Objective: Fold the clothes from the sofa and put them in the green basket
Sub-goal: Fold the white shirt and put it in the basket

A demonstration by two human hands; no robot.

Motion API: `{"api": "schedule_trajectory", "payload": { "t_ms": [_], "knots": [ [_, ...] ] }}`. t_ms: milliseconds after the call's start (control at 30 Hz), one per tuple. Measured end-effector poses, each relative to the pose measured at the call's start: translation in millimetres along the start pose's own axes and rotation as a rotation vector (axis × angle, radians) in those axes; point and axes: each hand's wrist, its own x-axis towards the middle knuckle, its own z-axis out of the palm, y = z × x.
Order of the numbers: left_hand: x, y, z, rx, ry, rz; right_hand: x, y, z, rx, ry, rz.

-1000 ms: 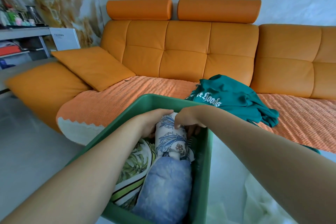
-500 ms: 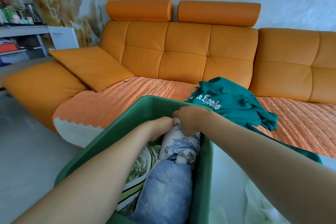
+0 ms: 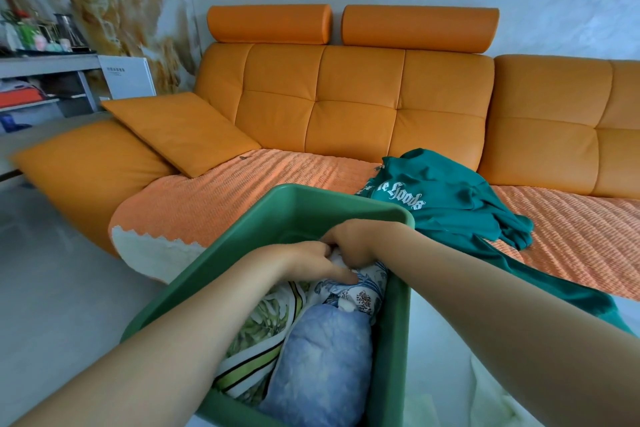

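head view | left hand (image 3: 309, 260) and right hand (image 3: 350, 242) both pinch the white floral garment (image 3: 364, 292) at the far right corner of the green basket (image 3: 242, 236) | blue garment (image 3: 322, 357) and leaf-print garment (image 3: 263, 322) lie nearer in it | teal sweatshirt (image 3: 446, 198) crumpled on the sofa (image 3: 346, 107) seat, spilling over its front edge

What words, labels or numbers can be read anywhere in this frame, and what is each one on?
"Hoods": white gothic lettering on the teal sweatshirt lying on the sofa; before it comes a partly hidden word ending in "e".
Short dark line of print on the white box at the left: too small to read.
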Motion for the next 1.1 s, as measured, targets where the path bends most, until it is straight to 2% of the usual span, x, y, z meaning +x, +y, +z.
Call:
{"api": "schedule_trajectory", "payload": {
  "t_ms": [167,267,400,567,767,867,900,1033,1100],
  "knots": [
    [-1.0,-0.6,5.0,-0.032,0.005,0.109,6.7,4.2,-5.1,-0.159,-0.152,0.134],
    [1.4,3.4,8.4,0.053,0.044,0.091,8.4,6.9,-1.4,-0.134,-0.152,0.146],
    [1.9,6.4,10.2,0.003,-0.019,0.074,4.0,8.5,0.9,-0.081,-0.050,0.094],
    [1.1,7.8,6.8,-0.031,-0.072,0.104,-5.1,10.4,1.9,-0.159,-0.159,0.180],
    [-4.6,14.7,6.1,0.105,-0.069,0.054,-21.2,12.9,-0.5,-0.167,0.058,0.168],
    [-16.7,17.5,-4.0,0.237,0.036,-0.003,-35.6,15.2,7.0,-0.104,-0.041,0.168],
    [-22.1,20.9,-8.2,0.259,0.101,-0.009,-43.7,15.8,7.4,-0.069,-0.017,0.165],
    [-47.0,46.9,-22.0,0.237,0.408,0.088,-85.7,22.5,-8.0,0.175,0.337,0.154],
    [-58.9,69.8,-20.8,0.186,0.502,0.176,-114.5,28.1,-13.1,0.243,0.456,0.146]
  ]
}}
